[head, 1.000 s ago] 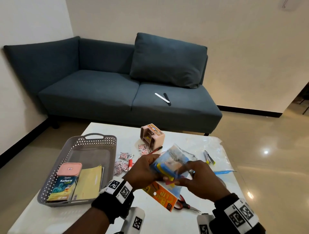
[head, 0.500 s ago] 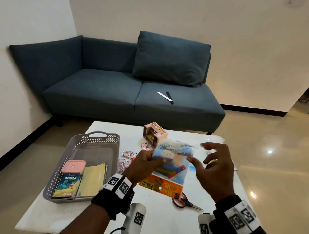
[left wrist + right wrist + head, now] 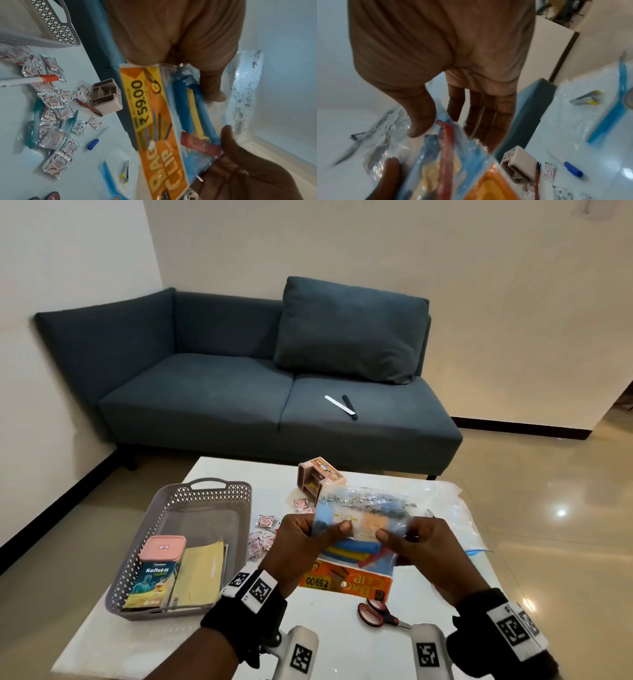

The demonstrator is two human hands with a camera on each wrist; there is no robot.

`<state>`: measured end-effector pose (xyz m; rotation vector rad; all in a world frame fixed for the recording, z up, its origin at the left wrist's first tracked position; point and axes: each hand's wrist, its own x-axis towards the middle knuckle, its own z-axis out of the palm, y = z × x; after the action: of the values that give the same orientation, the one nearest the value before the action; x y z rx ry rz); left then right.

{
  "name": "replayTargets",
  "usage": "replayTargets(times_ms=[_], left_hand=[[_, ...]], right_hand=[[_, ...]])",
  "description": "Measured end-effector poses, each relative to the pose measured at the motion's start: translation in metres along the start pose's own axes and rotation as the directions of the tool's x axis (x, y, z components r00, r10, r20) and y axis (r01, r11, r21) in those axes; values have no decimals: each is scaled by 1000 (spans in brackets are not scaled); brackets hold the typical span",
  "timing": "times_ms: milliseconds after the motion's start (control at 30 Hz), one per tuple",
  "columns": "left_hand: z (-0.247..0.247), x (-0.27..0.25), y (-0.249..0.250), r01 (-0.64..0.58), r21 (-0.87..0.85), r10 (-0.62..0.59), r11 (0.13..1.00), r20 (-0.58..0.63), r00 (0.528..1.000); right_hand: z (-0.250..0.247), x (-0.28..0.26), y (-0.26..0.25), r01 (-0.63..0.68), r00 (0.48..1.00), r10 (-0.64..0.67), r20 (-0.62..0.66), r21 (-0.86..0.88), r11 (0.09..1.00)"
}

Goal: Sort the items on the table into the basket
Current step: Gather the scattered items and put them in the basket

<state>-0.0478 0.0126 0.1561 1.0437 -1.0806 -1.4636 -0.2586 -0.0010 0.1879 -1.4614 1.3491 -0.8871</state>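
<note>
A clear packet of coloured bag clips (image 3: 359, 546) with an orange card header hangs above the table's middle, upside down to me. My left hand (image 3: 329, 529) pinches its upper left part, thumb on the near face. My right hand (image 3: 394, 534) pinches the upper right part the same way. The left wrist view shows the packet (image 3: 154, 121) edge-on, the right wrist view shows it (image 3: 453, 162) blurred below the thumb. The grey perforated basket (image 3: 205, 491) stands at the table's left and holds a pink-lidded box (image 3: 162, 547), a Koflet-H carton (image 3: 152, 580) and a yellow envelope (image 3: 198, 577).
On the white table (image 3: 342, 655) lie several chilli-flake sachets (image 3: 263, 529), a pink desk organiser (image 3: 318, 477), red-handled scissors (image 3: 376, 614), a clear zip bag (image 3: 462, 518), a nail clipper (image 3: 126, 170), a marker (image 3: 25, 81) and a blue-capped pen (image 3: 93, 143). A blue sofa (image 3: 239, 392) stands behind.
Half a second ago my right hand was off the packet with fingers spread; now it pinches the packet again. The packet sits a little higher and flatter toward me.
</note>
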Motion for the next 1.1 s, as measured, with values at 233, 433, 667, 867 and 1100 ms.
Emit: replayTargets(times_ms=[233, 433, 667, 867, 1100], left_hand=[[14, -9, 9, -14, -20, 13, 1000, -10, 1000], [12, -9, 11, -59, 101, 67, 993, -74, 995], [-1, 2, 1, -36, 361, 59, 932, -54, 997], [-4, 10, -4, -13, 433, 52, 901, -79, 996], [-2, 5, -6, -9, 353, 38, 936, -75, 996]], right_hand=[[-8, -2, -6, 104, 977, -171, -129, -416, 904], [-12, -8, -16, 119, 993, -120, -5, -105, 987], [-6, 2, -7, 143, 978, -196, -77, -439, 887], [-9, 11, 2, 59, 998, -52, 26, -436, 898], [-4, 6, 18, -3, 1000, 7, 30, -117, 993]])
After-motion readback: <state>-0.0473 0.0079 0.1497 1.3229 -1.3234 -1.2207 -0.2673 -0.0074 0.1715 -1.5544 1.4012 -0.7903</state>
